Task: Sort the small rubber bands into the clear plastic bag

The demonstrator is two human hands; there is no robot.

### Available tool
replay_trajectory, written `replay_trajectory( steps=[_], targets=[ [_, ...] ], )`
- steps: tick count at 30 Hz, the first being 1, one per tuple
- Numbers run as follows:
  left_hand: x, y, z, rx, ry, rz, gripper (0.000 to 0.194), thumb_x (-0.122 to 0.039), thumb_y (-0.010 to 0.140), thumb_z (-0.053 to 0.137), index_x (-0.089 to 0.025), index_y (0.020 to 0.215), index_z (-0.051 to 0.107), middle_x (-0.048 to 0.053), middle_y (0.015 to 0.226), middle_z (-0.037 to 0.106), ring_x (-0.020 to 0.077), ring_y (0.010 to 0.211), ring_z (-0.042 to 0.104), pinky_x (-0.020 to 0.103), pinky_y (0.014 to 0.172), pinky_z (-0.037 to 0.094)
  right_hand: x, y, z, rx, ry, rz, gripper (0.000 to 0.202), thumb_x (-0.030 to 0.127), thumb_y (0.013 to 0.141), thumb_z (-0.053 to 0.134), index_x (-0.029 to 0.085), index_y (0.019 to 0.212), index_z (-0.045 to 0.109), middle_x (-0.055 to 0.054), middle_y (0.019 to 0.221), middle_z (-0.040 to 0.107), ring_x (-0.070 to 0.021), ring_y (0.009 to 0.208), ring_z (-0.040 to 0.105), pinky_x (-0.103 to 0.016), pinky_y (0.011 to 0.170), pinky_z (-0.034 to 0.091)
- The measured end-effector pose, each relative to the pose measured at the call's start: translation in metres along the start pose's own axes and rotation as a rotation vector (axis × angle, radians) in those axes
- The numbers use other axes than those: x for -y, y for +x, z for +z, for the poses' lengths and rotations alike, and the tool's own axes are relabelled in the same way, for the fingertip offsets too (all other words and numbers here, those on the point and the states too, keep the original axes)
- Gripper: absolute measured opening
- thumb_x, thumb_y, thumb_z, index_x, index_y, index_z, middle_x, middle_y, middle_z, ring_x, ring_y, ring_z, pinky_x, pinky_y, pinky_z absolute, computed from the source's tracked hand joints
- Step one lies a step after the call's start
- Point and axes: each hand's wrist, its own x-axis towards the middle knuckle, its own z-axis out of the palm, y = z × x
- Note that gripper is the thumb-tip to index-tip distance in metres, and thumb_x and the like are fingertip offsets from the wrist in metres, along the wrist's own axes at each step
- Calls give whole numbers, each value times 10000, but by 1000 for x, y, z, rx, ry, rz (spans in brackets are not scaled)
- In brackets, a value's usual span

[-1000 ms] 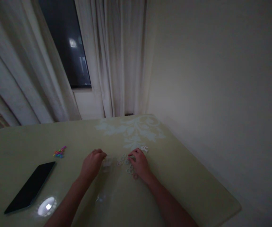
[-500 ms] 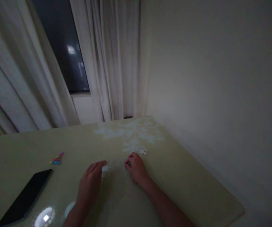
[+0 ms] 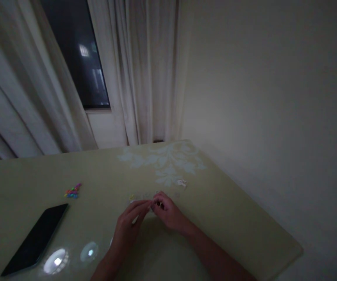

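Nearest on the left, a flat black rectangular slab with a glossy face [image 3: 36, 240], perhaps a phone or tablet, lies on the pale yellow-green, smooth-topped bench [image 3: 229, 218], apart from the left forearm and so probably out of its way. The left hand [image 3: 129, 218] and right hand [image 3: 168, 212] are together, fingertips meeting low over the bench; whether they are closed on something I cannot tell, since anything between them is too small. Such a fingertip hold would suit a tiny piece, one hand steadying the other. Just beyond the fingers, a small yellow piece [image 3: 132, 198] and faint, pale, ring-like pieces [image 3: 147, 194] lie within easy reach. Well to the left, small multicoloured plastic-looking pieces [image 3: 73, 191] are bunched in one heap, likely to keep them from scattering. Farther out, small white pieces [image 3: 181, 183] sit separately beside the floral pattern.
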Motion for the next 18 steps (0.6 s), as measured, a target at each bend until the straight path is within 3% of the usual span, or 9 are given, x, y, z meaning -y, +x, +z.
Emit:
replay_trajectory(
  steps=[3,7,12,15,18],
  targets=[
    [-7,3,-4,-15,-54,65,214,-249,1009,628,-286,1087,823,64,1045,821,180,946,788,254,848,633,2,-1,8,20,146,47,274,458,962,662,192,898,683,-11,909,609,-164,865,590,-271,761,440],
    [-12,6,-6,-40,-71,-18,189,-259,990,643,-280,1037,824,57,1016,824,183,915,788,258,829,631,1,4,4,-65,160,67,267,443,950,677,188,879,713,-19,893,638,-173,851,611,-283,771,458],
    [-9,5,-8,-78,-53,-207,209,-362,954,656,-268,1015,833,46,921,834,196,806,790,261,739,633,-14,13,-33,-346,-314,40,39,220,908,704,202,929,731,-56,986,675,-202,924,613,-325,861,477],
    [-6,4,-7,-76,-61,-297,232,-435,919,688,-268,962,844,42,893,842,214,779,799,277,716,641,-26,15,-49,-301,-521,89,88,116,852,744,197,885,750,-68,996,669,-224,1005,618,-353,939,467],
    [-3,3,-6,-71,-78,-336,250,-480,895,715,-273,931,851,47,897,850,236,799,811,299,735,651,-35,16,-50,-247,-590,124,109,84,837,769,189,866,768,-76,1009,666,-231,1029,620,-354,954,463]
  ],
)
